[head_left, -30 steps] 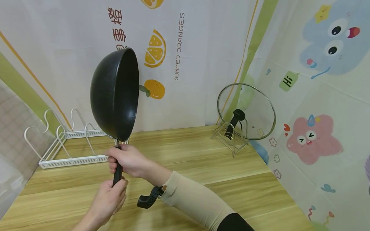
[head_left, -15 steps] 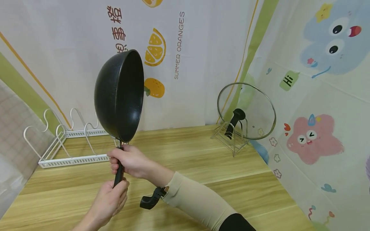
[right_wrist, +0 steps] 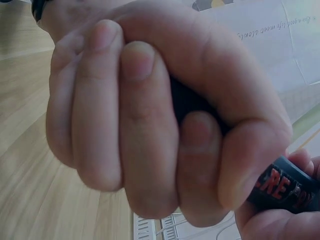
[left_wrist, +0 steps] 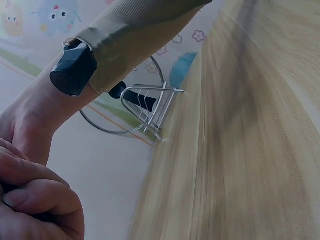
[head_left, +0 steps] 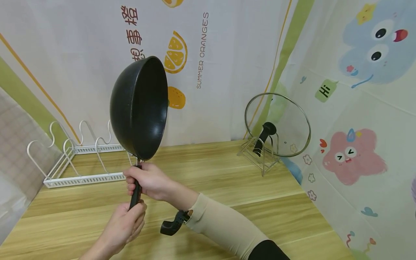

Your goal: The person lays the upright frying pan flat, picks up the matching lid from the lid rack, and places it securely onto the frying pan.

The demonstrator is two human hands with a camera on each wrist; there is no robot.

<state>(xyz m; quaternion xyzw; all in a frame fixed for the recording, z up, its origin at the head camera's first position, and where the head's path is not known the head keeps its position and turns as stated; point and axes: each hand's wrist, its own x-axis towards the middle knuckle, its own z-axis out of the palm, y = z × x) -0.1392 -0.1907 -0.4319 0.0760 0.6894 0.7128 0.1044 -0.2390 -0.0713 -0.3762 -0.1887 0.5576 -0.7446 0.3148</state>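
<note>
The wok (head_left: 125, 108) points up, axis near-vertical, handle (head_left: 135, 196) below, hollow (head_left: 151, 108) facing right.

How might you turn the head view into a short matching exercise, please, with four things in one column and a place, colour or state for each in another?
Things
1. pan
2. lid
3. rack
4. left hand

Places, colours or states
A. propped in a small wire stand
B. white, on the table at the left of the picture
C. grips the lower part of a handle
D. black, held up off the table

Right pairs: 1-D, 2-A, 3-B, 4-C
</note>
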